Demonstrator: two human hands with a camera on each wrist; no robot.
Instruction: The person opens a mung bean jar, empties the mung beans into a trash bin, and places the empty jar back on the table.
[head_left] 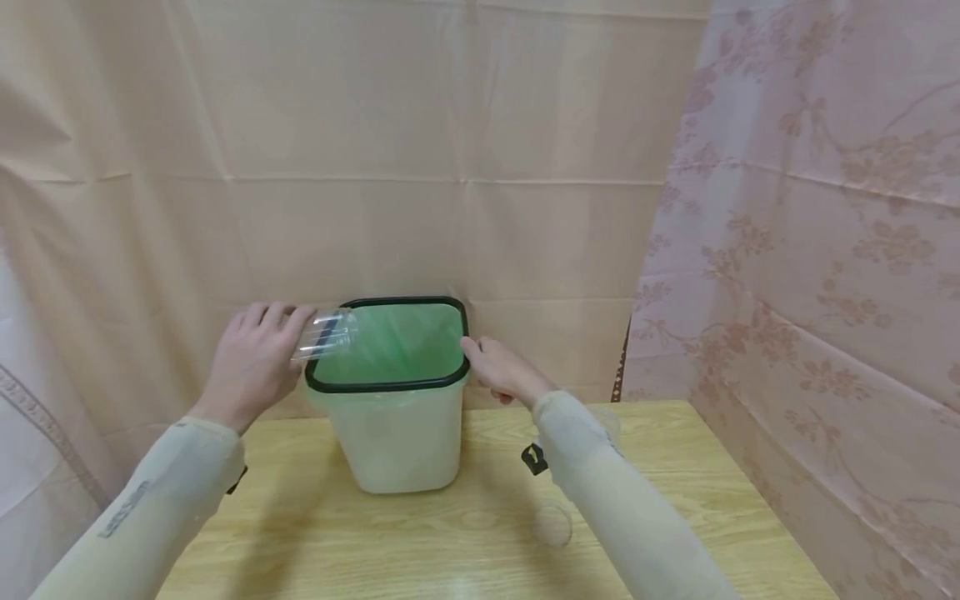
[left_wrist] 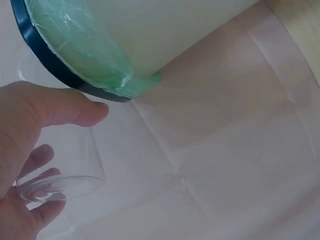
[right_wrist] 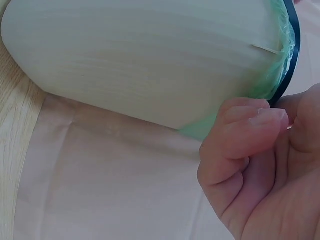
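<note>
A white trash bin stands on the table, lined with a thin green bag under a black rim ring. My left hand grips a clear plastic cup, tipped on its side with its mouth over the bin's left rim. In the left wrist view, thumb and fingers wrap the cup. At the bin's right side, my right hand holds the rim. Its fingers are curled beneath the ring in the right wrist view, where the hand covers part of the liner's edge.
A clear round lid-like disc lies on the wooden table near the right forearm. Behind that forearm, another transparent item is mostly hidden. A beige curtain hangs behind the bin, and a pink floral curtain borders the right side.
</note>
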